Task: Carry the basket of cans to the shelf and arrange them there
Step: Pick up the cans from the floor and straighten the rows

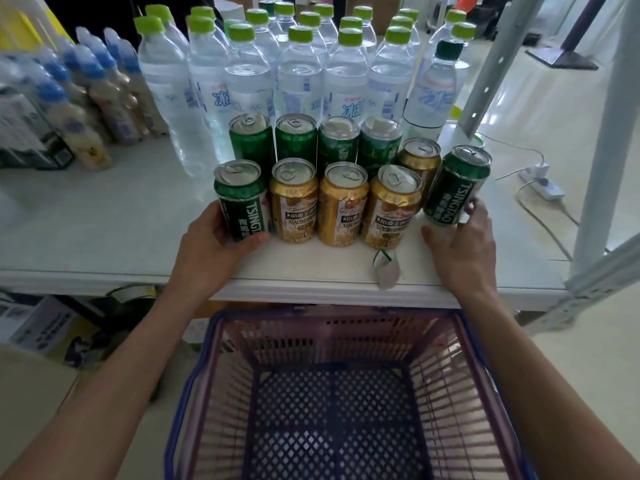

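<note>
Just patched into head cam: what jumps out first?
Two rows of green and gold cans line the shelf's front edge; the left hand grips the green can at the left end, the right hand a tilted green can at the right end. Green-capped water bottles stand behind, and the purple basket below shows no cans.

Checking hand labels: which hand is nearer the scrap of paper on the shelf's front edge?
Right. The right hand holds a tilted green can just right of the scrap; the left hand grips an upright green can far to its left.
</note>
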Available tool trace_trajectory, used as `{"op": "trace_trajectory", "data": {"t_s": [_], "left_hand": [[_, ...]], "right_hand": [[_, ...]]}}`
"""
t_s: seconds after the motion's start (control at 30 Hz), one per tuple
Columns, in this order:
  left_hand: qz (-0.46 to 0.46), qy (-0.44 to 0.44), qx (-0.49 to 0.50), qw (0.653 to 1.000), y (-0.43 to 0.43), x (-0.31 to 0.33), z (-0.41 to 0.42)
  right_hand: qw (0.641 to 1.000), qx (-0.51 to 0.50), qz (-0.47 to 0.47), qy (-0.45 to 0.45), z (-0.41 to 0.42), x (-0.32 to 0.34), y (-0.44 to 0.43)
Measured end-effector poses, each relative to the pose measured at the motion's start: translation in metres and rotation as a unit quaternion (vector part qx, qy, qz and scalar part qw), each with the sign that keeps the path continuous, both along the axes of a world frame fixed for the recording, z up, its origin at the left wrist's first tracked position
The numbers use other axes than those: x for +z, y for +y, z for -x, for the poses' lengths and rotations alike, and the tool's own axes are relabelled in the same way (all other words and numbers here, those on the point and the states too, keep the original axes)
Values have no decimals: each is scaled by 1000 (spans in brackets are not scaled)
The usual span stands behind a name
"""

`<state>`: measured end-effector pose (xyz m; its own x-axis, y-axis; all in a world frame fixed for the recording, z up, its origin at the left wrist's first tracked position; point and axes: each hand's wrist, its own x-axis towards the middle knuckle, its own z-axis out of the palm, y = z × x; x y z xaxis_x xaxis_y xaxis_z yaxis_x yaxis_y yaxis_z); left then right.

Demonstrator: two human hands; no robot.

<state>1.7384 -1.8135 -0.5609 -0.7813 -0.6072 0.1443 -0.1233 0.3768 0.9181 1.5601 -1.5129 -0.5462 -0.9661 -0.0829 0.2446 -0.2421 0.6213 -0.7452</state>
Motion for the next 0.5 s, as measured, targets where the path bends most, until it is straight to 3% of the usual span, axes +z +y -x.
{"op": "trace_trajectory", "data": {"t_s": [0.17, 0.3, 0.5], "left_hand": [[-4, -16, -6, 1000, -1, 3, 0], [0, -81, -18, 997, -6, 12, -5], [18, -148, 56, 987, -15, 32, -46]], "right_hand": [[998, -49, 32, -29, -16, -3, -5], [995, -69, 57, 52, -48, -3, -22], [978, 151, 109, 96, -136, -12, -62]]}}
